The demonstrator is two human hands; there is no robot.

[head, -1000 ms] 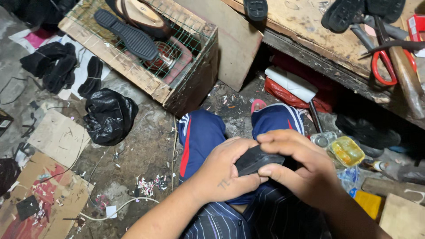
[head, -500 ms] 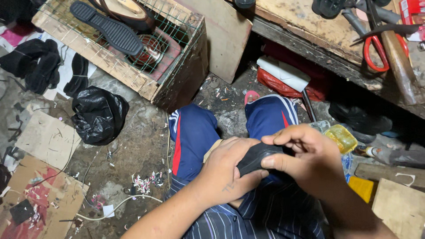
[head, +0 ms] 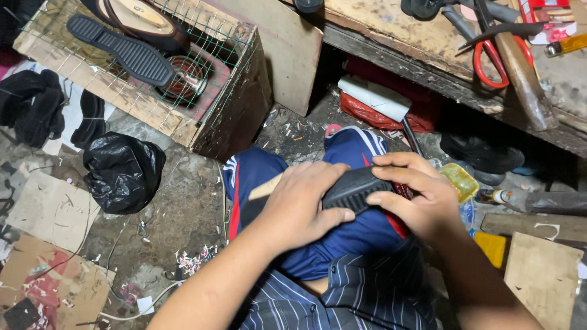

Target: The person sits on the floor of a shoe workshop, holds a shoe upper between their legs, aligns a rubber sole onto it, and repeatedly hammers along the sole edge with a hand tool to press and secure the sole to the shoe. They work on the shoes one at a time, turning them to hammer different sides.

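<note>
A black ribbed shoe sole (head: 353, 188) lies across the person's lap at the centre of the frame, resting on the thighs in blue track trousers (head: 367, 235). Its long axis runs roughly left to right in the picture, tilted a little upward toward the right, so one end points at each hand.

The left hand (head: 302, 205) lies flat over the left part of the sole, palm down, fingers stretched toward the right and pressing on it, the thumb curled under the lower edge. It is more a pressing cover than a closed fist. A pale, flat strip (head: 265, 188), possibly wood or card, pokes out from beneath this hand toward the left; whether it is joined to the sole I cannot tell.

The right hand (head: 419, 198) comes in from the lower right and pinches the right end of the sole, fingers curled over the top edge and thumb against the near side, closed on it. Both hands touch the sole, and their fingertips nearly meet over its middle.

In the upper left of the frame another long black sole (head: 119, 50) lies on a wire-mesh crate (head: 202, 110). In the upper right, red-handled scissors (head: 489, 58) rest on the wooden worktop (head: 391, 24). A black plastic bag (head: 122, 171) sits on the littered floor (head: 183, 208) at the left.
</note>
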